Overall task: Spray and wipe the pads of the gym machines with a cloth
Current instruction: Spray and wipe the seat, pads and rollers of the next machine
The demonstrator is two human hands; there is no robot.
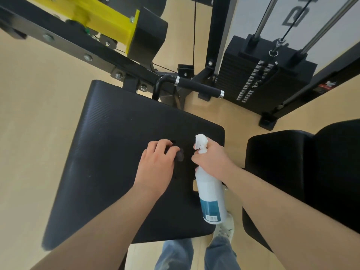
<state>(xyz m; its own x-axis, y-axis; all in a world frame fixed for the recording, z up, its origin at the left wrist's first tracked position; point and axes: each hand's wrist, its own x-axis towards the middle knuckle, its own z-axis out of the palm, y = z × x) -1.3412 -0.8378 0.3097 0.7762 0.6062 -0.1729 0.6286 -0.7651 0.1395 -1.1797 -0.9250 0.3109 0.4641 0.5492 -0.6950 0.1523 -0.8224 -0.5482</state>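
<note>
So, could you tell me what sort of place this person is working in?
Most likely a gym: a black weight stack, a padded machine seat and a foam-grip handle are in view.

A black weight stack (268, 75) stands at the upper right of the frame, with chrome guide rods (264, 18) rising from it. At the upper left, a yellow bracket (113, 26) sits on a black frame beam (68, 46). A black handle (198, 87) with chrome rings lies at top centre, above the tan floor (29, 133).
</note>
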